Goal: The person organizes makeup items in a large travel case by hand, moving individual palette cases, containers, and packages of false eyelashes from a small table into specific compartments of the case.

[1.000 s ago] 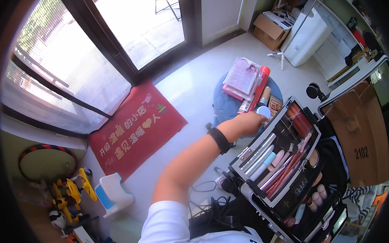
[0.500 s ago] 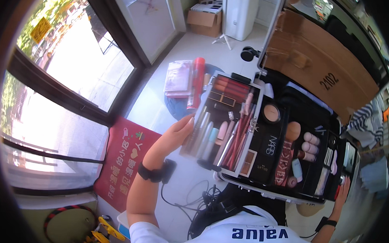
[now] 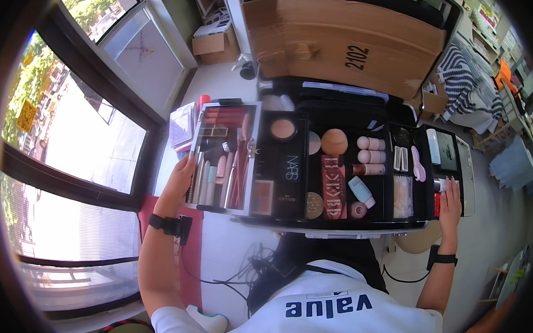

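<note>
Two hands of mine are at opposite ends of the opened makeup case (image 3: 346,229) before me. My left hand (image 3: 178,184), with half-bent fingers, touches the outer edge of the clear-lidded brush tray (image 3: 256,120); whether it grips, I cannot tell. Next lies a powder compact (image 3: 283,129), then a makeup sponge (image 3: 335,142). My right hand (image 3: 450,203), fingers almost straight, covers part of the end tray (image 3: 469,200); its grip is unclear. Equal, light pressure should keep the trays level.

Red item (image 3: 437,203) part-hidden by right hand (image 3: 450,206)
</note>
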`<state>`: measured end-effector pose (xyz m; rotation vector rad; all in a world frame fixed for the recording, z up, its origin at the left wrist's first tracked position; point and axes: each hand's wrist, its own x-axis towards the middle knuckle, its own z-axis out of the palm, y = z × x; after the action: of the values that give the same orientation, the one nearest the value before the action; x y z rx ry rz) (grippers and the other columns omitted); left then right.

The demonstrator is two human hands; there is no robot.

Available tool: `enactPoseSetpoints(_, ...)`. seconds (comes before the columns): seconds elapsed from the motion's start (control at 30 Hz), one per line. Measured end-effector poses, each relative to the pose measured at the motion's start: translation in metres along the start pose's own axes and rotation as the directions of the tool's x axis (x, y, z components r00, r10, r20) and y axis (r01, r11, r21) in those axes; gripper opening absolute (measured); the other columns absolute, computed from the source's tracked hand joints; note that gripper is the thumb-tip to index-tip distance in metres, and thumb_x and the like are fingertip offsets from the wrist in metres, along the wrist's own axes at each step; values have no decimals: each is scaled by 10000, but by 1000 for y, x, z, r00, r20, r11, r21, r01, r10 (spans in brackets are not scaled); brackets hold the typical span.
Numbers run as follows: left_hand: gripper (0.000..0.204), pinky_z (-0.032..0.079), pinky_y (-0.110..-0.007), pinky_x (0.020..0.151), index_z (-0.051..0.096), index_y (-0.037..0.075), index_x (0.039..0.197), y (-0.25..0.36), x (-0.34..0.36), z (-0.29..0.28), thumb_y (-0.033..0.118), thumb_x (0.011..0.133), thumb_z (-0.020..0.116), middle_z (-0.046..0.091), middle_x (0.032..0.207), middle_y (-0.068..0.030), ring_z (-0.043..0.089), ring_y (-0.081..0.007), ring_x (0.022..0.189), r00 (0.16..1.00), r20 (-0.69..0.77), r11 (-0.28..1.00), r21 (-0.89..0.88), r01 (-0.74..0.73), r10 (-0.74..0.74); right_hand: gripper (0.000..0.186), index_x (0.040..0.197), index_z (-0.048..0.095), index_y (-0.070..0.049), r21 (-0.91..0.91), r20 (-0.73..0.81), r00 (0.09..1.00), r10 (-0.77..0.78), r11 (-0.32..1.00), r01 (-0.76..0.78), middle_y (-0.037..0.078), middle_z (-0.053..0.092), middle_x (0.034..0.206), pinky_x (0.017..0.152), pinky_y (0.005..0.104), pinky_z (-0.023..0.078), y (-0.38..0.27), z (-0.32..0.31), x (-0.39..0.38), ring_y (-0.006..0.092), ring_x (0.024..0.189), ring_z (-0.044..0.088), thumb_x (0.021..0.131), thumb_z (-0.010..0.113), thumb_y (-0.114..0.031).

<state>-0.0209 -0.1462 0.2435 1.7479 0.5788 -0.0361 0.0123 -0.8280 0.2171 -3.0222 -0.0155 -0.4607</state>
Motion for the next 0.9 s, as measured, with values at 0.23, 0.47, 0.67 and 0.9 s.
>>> enactPoseSetpoints(0.23,391,429,-225,700,555,21,1158,39,-26,38,342,990,405,579,889,11,512,-62,779,1000,-19,998,60,13,-12,420,1354,441,-182,-38,-5,999,50,998,-50,39,393,1422,1045,412,289,-3,-2,-6,271,1326,337,943,417,-261)
enactPoseSetpoints(0.47,458,431,-203,723,497,23,1269,43,-38,61,375,990,406,597,938,3,535,-52,819,998,18,997,31,-65,64,426,1372,416,-210,-96,8,999,53,994,-52,24,377,1434,1051,441,268,-3,3,-2,261,1333,326,951,395,-275)
enactPoseSetpoints(0.67,397,439,-272,819,418,39,1309,47,-39,100,270,985,400,597,1025,-94,551,-159,929,977,142,980,97,-172,158,457,1400,379,-215,-341,-122,993,10,939,-51,26,273,1496,1034,668,96,-44,-12,0,287,1389,219,946,430,-192)
enactPoseSetpoints(0.9,558,457,-348,851,239,82,1425,40,-26,117,387,980,380,562,1163,-202,564,-260,1037,965,264,989,138,-45,7,349,1286,458,27,956,232,883,-407,263,-130,172,481,1322,1016,359,378,-173,-36,-2,252,1230,477,975,398,-118)
